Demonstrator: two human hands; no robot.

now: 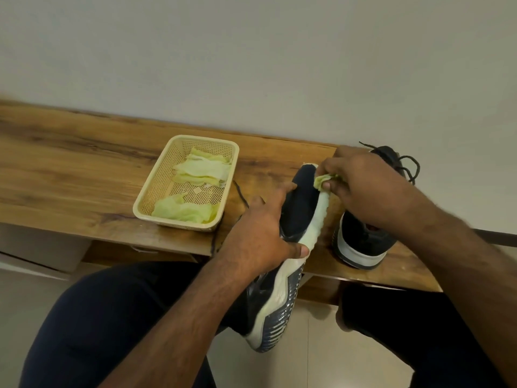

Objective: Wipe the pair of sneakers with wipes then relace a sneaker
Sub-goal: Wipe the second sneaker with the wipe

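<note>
A wooden desk (84,163) runs along a pale wall, carrying a cream basket (151,191) of crumpled yellow-green wipes (201,169) and a dark sneaker (363,239) standing upright at the right, heel toward the camera, laces loose. A second sneaker (302,203) is held tilted on its side over the desk's near edge, sole facing right — the left hand (260,236) grips its midsection, fingers over the dark upper and thumb on the white midsole. The right hand (363,186) pinches a bunched wipe (326,180) against the midsole near the toe. A loose dark lace (240,194) lies on the desk between basket and held sneaker.
</note>
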